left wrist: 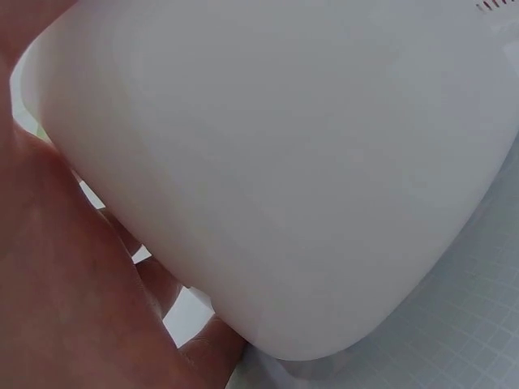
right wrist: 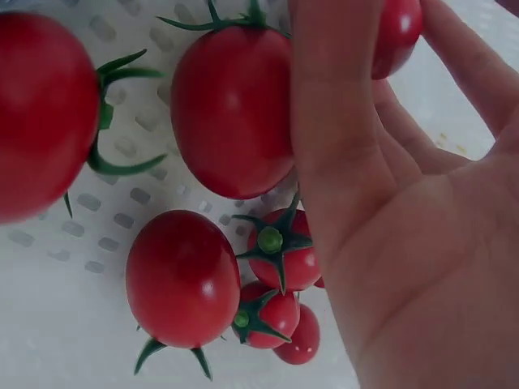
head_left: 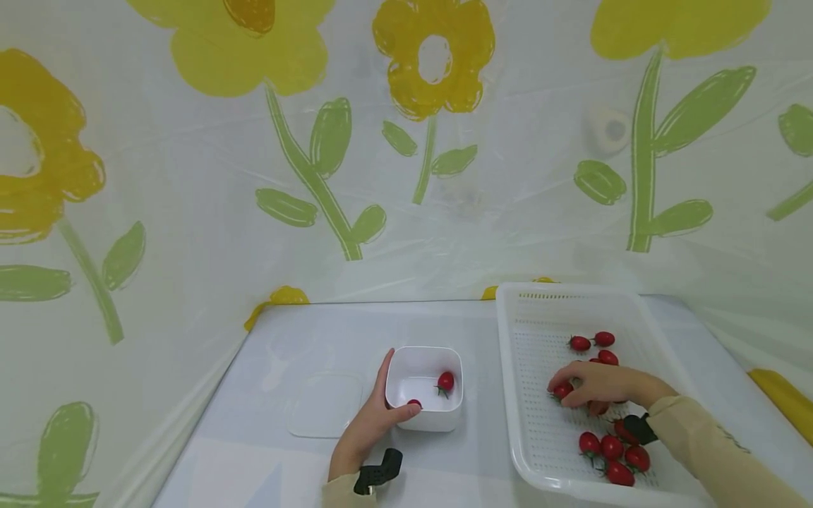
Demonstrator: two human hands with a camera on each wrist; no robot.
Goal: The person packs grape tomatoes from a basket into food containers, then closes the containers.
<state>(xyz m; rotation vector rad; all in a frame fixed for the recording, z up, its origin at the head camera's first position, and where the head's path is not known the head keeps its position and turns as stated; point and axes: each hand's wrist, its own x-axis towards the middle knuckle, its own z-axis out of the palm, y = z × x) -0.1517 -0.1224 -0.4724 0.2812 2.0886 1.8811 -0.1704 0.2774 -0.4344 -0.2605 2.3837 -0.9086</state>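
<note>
My left hand (head_left: pixel 375 418) grips a white square container (head_left: pixel 432 422) by its left side, the thumb over the near rim. One cherry tomato (head_left: pixel 446 382) lies inside it; part of a second (head_left: pixel 414 403) shows just beside the thumb. In the left wrist view the container's smooth wall (left wrist: pixel 276 178) fills most of the picture. Over on the right, my right hand (head_left: pixel 600 384) reaches into a white perforated basket (head_left: pixel 508 381) and pinches a cherry tomato (head_left: pixel 562 391). Several loose tomatoes (right wrist: pixel 182 279) with green stems lie around that hand, some partly hidden under it.
A clear flat lid (head_left: pixel 327 406) lies on the white table (head_left: pixel 267 381) left of the container. Behind the table hangs a pale sheet (head_left: pixel 483 233) printed with yellow flowers. The basket's raised rim stands between the container and the tomatoes.
</note>
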